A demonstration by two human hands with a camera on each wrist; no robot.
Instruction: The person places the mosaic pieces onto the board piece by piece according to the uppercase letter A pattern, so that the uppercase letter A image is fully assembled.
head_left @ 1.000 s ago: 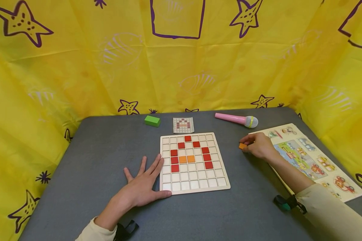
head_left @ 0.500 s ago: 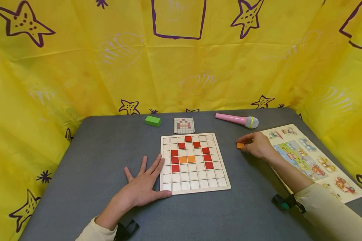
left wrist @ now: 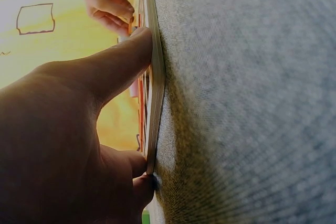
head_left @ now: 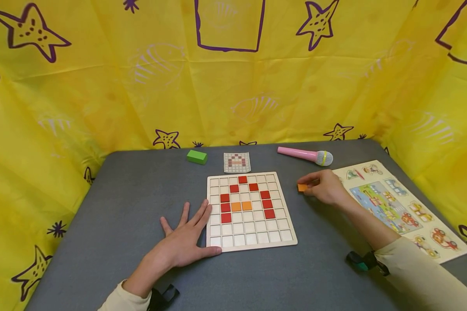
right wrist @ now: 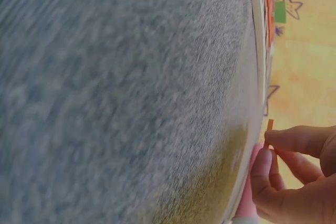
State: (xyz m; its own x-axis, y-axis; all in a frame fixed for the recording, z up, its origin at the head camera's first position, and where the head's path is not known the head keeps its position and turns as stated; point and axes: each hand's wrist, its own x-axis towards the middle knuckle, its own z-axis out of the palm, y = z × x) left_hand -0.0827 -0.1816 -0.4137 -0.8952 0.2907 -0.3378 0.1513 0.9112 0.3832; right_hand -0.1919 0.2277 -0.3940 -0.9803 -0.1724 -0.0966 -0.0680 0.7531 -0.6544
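Observation:
A square wooden grid board (head_left: 251, 237) lies on the grey table, with red tiles (head_left: 270, 214) and two orange tiles (head_left: 241, 206) set in its cells. My left hand (head_left: 184, 242) rests at the board's left edge with its fingers spread, the thumb on the near corner. In the left wrist view that thumb (left wrist: 121, 59) lies over the board's rim. To the right of the board, my right hand (head_left: 324, 188) pinches an orange tile (head_left: 302, 188) between thumb and fingertips. The right wrist view shows this thin tile edge-on (right wrist: 270, 125).
Behind the board lies a small pattern card (head_left: 237, 162). A green block (head_left: 196, 157) sits to its left and a pink toy microphone (head_left: 305, 155) to its right. Under the right forearm is a picture puzzle board (head_left: 406, 207). Yellow cloth (head_left: 218, 86) stands around the table.
My right hand has moved left toward the grid board, carrying the orange tile. The left hand stays at the board's edge.

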